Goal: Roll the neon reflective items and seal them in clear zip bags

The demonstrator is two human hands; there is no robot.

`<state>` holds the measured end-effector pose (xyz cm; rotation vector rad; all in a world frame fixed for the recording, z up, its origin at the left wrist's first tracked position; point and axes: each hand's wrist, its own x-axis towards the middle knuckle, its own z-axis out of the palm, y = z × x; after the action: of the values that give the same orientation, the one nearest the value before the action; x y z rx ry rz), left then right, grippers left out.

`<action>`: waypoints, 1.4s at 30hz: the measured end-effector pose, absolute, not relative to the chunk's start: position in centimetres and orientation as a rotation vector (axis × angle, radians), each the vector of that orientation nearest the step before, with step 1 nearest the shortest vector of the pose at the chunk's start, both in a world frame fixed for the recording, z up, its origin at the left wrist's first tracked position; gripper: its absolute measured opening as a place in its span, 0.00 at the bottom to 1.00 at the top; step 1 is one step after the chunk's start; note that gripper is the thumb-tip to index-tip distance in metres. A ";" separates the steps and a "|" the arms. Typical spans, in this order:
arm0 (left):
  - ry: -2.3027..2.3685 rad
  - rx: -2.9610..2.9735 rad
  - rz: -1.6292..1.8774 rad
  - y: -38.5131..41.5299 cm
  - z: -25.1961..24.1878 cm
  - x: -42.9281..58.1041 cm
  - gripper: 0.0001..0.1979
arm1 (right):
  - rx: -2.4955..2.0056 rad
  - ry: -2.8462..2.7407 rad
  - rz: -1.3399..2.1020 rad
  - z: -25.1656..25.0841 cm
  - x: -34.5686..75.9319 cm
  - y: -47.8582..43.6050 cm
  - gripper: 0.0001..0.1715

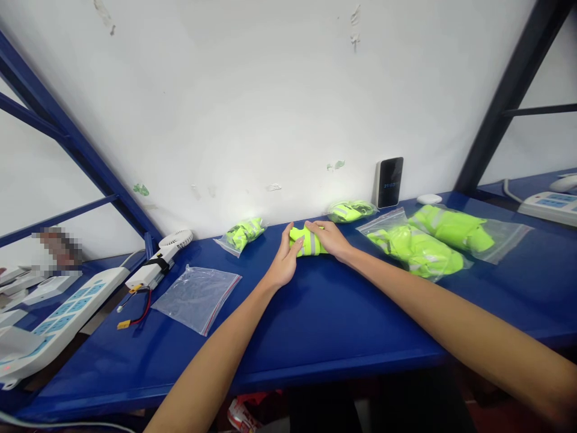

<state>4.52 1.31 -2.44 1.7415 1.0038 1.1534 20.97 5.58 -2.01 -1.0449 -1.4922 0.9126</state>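
A rolled-up neon yellow reflective vest (310, 242) with grey stripes rests on the blue table between my hands. My left hand (286, 257) grips its left side, and my right hand (331, 239) closes over its right end. To the left of my left forearm lies a clear zip-lock bag (197, 297), flat, with a red line along its opening. Behind my hands sit a small bagged vest (243, 235) and another bagged vest (350, 211) by the wall. On the right, two more bagged vests, a nearer one (421, 252) and a farther one (455, 228), lie side by side.
A white handheld fan (177, 239) with loose connector wires (135, 319) lies at the left, near a long power strip (67, 325). A phone-like device (389, 182) leans upright at the wall beside a white oval object (429, 199). Blue frame posts (81, 144) flank the table.
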 end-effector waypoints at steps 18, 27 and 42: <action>1.048 1.333 1.175 2.5 -1.8 3.1 0.34 | -1.008 -1.559 0.517 -1.8 18.5 2.5 0.23; 0.896 1.307 1.270 2.0 -1.9 3.6 0.19 | -1.022 -1.599 0.495 -1.9 18.9 3.3 0.22; 1.016 1.924 1.393 1.6 -0.5 2.6 0.20 | -0.814 -1.424 0.951 -1.4 19.7 3.1 0.43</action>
<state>2.59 1.55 -0.48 1.9243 1.0164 1.3930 19.66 3.08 -1.39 -0.8140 -1.4239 0.9514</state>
